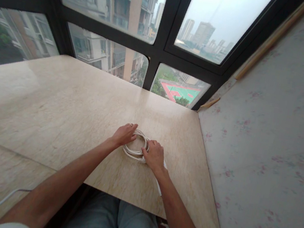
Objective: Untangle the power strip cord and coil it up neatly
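A coiled white cable (134, 152) lies on the beige marble-like ledge (83, 106), its loops forming a ring. My left hand (126, 133), with a ring on one finger, grips the coil at its upper left side. Opposite it, my right hand (154, 154) has its thumb and fingers closed round the coil's right side. A narrow white object (158, 188) shows beside my right forearm; most of it is hidden under the wrist and arm, so its kind is unclear.
Dark-framed windows (157, 48) border the ledge's far side. A wall with floral paper (251, 146) rises on the right. Another thin white cable (0, 201) runs at the lower left, passing behind my left arm. The ledge's front edge (125, 203) lies over my legs.
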Tool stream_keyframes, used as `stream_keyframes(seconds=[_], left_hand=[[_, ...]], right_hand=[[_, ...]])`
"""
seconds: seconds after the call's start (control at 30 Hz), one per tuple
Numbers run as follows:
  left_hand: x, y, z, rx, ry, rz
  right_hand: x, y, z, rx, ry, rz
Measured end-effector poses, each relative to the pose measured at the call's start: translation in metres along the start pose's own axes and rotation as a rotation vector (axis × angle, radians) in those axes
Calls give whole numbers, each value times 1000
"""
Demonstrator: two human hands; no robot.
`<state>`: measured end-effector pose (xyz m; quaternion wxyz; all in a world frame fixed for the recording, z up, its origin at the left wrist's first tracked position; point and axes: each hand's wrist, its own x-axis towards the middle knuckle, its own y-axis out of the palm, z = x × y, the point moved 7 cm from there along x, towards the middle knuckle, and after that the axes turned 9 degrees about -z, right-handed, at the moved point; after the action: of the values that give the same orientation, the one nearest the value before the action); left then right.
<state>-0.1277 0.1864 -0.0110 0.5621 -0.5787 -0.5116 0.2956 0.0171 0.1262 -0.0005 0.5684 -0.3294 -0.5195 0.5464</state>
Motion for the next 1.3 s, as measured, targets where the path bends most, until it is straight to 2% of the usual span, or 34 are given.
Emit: stream_keyframes(seconds=[0.17,0.3,0.43,0.53,0.7,0.83,1.0,1.13,1.3], left_hand=[[4,5,-4,11,-7,77],[0,10,-3,7,-81,112],[-6,9,0,0,-184,129],[-7,7,2,-27,-204,157],[-5,7,5,-51,-229,188],[-2,11,8,-63,-286,209],[-2,11,6,-68,-320,209],[-2,5,0,-71,-315,174],[-2,6,0,-103,-334,192]], right_hand=[[-4,-1,-3,-14,21,-132],[-7,-5,-11,-36,89,-247],[-13,-7,-17,-46,91,-205],[-25,-13,-29,-28,117,-153],[-55,-15,-55,21,194,-16],[-81,-14,-68,98,206,22],[-102,-15,-75,134,178,-64],[-105,-18,-74,170,164,-154],[-106,-19,-79,185,193,-183]])
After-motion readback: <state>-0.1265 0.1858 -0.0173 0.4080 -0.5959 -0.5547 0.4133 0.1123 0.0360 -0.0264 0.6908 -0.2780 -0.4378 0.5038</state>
